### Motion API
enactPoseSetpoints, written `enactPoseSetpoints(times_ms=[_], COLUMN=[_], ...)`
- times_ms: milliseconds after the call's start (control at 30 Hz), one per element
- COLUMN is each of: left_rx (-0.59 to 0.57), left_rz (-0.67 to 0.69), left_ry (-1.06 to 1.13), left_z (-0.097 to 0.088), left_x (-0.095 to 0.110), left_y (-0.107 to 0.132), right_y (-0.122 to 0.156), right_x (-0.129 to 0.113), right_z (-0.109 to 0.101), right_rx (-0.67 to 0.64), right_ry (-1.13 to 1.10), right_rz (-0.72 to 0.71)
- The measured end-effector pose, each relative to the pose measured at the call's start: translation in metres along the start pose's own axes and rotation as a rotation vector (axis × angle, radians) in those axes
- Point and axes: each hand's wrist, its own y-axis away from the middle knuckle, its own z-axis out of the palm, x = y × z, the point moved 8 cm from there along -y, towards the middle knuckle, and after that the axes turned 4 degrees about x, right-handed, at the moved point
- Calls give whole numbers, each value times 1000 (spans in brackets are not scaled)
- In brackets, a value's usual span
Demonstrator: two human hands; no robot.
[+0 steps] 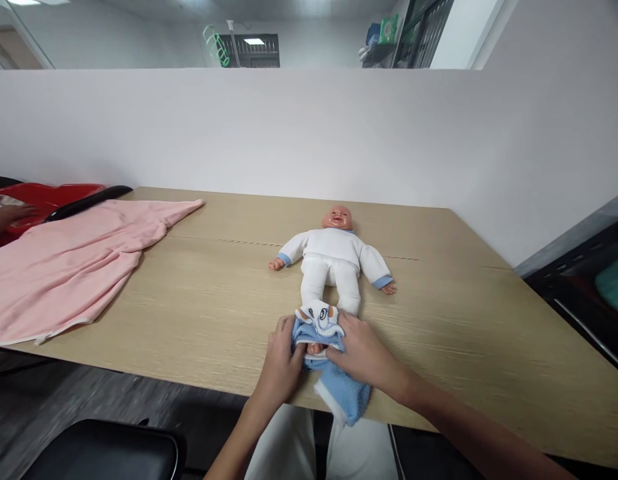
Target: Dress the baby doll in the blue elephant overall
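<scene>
A baby doll in a white suit with blue cuffs lies on its back on the wooden table, head away from me. At its feet is a small blue garment with a white patterned part, bunched around the doll's left-side foot. My left hand grips the garment's left side with curled fingers. My right hand holds its right side, fingers pressed on the cloth. Part of the garment hangs over the table's near edge.
A pink cloth is spread over the table's left end. Beyond it sits a red tub with a black handle, and another person's hand rests there. A white partition runs behind the table. A black chair seat is below left.
</scene>
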Motion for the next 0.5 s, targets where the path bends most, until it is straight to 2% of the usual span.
enactPoseSetpoints(times_ms=[100, 167, 300, 400, 500], left_rx=[62, 68, 68, 8, -122], left_rz=[56, 66, 29, 43, 89], left_ry=[190, 230, 300, 360, 363], left_z=[-6, -9, -12, -11, -13], left_x=[2, 4, 4, 4, 11], left_y=[-3, -8, -28, -43, -57], right_y=[-3, -5, -13, -21, -30], right_x=[4, 6, 15, 19, 23], right_z=[-3, -7, -11, -19, -25], right_rx=[27, 86, 156, 190, 139], right_ry=[-216, -347, -413, -414, -393], right_rz=[38, 53, 68, 3, -66])
